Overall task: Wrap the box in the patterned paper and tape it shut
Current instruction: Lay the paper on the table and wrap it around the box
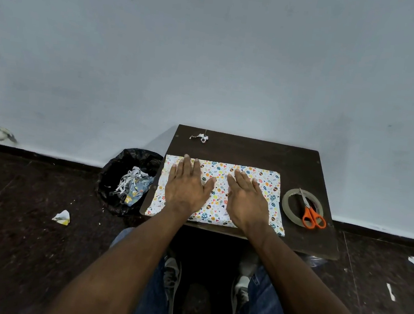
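Observation:
White patterned paper (269,187) with coloured eggs and hearts lies flat on a small dark wooden table (248,151). My left hand (187,185) presses flat on the paper's left part, fingers straight. My right hand (246,196) presses flat on the middle, fingers straight and pointing away. No box shows; whether one lies under the paper I cannot tell. A roll of clear tape (288,205) rests on the table to the right, with orange-handled scissors (310,212) lying across it.
A bin lined with a black bag (126,178) holding paper scraps stands on the floor left of the table. A crumpled white scrap (200,137) lies at the table's far left corner. Paper bits litter the dark floor (26,213). A pale wall stands behind.

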Action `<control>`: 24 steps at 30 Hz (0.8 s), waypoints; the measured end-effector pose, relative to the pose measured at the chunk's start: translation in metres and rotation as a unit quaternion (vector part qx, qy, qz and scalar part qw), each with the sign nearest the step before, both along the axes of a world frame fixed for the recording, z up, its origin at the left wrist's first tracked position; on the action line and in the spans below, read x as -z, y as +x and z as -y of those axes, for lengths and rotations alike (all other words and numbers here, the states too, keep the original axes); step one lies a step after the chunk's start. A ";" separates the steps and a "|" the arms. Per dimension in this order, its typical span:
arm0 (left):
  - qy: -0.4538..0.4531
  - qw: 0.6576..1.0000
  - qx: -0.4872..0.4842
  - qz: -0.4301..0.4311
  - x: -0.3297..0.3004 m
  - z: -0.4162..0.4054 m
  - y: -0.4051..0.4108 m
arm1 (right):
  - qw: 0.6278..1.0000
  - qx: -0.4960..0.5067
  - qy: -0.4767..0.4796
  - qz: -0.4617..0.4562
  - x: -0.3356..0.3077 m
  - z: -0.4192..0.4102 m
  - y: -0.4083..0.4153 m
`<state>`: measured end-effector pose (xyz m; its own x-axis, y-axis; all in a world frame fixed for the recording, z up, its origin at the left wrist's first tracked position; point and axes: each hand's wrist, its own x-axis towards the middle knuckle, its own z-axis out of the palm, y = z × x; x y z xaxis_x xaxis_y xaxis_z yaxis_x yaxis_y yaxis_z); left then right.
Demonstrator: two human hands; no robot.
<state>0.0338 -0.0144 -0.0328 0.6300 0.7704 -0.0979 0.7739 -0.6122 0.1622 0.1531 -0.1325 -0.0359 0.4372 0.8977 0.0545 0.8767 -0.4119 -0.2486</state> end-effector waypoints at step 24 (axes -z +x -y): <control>0.024 0.984 0.172 -0.026 -0.011 0.022 -0.047 | 0.994 -0.043 -0.071 0.065 -0.023 0.024 0.004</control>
<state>-0.0135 -0.0369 -0.0220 0.8492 0.5173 -0.1061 0.5264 -0.8453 0.0916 0.1567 -0.1569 -0.0127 0.3564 0.9340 -0.0245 0.9309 -0.3572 -0.0763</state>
